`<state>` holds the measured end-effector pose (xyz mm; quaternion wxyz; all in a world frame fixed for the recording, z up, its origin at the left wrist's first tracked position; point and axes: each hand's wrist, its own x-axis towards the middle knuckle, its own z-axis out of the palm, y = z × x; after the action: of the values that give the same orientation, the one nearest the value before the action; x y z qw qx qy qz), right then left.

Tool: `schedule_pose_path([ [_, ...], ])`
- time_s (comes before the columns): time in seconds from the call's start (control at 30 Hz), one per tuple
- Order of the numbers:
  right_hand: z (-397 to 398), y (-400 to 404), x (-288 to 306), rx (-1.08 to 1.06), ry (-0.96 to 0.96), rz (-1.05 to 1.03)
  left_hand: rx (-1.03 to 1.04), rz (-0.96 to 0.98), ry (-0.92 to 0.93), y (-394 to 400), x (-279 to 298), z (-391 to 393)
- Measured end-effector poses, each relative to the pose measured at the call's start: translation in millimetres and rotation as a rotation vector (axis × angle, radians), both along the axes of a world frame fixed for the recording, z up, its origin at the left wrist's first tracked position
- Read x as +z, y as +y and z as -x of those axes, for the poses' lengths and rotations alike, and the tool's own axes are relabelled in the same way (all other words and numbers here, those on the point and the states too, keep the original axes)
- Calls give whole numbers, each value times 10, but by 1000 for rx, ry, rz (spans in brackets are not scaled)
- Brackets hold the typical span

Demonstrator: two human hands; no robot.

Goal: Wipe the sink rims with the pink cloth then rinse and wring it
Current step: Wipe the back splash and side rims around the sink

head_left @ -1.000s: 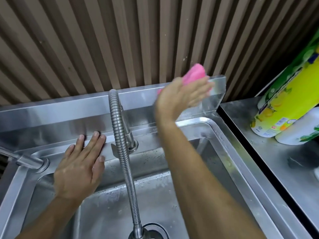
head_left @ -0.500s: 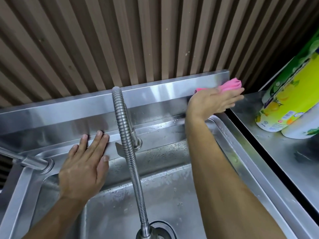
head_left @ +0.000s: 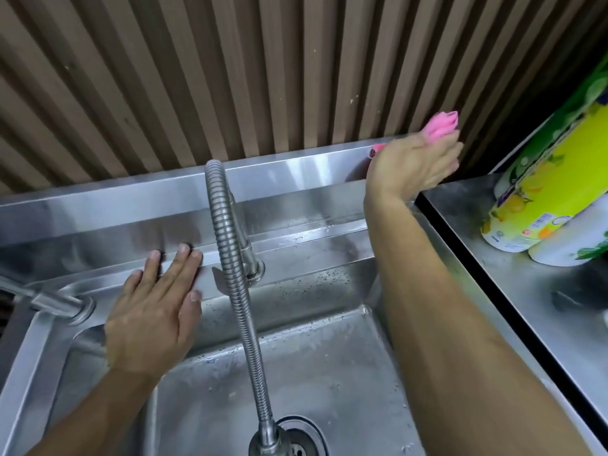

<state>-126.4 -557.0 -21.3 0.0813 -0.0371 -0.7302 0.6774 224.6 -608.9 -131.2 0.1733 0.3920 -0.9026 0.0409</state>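
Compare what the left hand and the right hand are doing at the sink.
The left hand lies flat and empty, fingers spread, on the sink's back rim; the right hand presses the pink cloth against the top right end of the backsplash. The left sits left of the flexible faucet, the right far to its right. Both are bare.
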Motion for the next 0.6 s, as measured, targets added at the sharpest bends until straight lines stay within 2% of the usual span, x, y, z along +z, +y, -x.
schedule_pose_path([
  [0.07,-260,-50,-32,0,48,69,-1,-2,1,0,-24,-6],
  [0.13,-705,-130,-182,105,208,7,-2,7,6,-3,-32,-8],
  [0.27,-1450,-101,-542,644,783,-317,-3,29,16,-38,-55,-17],
  [0.37,-1224,7,-508,887,1056,-461,-20,47,23,-58,-91,-27],
  [0.47,-647,182,-414,950,1389,-682,-27,55,44,-58,-107,-21],
  [0.5,-494,235,-412,935,1421,-707,-24,67,53,-56,-104,-18],
  [0.6,-295,345,-469,820,1350,-718,-17,94,82,-35,-93,0],
])
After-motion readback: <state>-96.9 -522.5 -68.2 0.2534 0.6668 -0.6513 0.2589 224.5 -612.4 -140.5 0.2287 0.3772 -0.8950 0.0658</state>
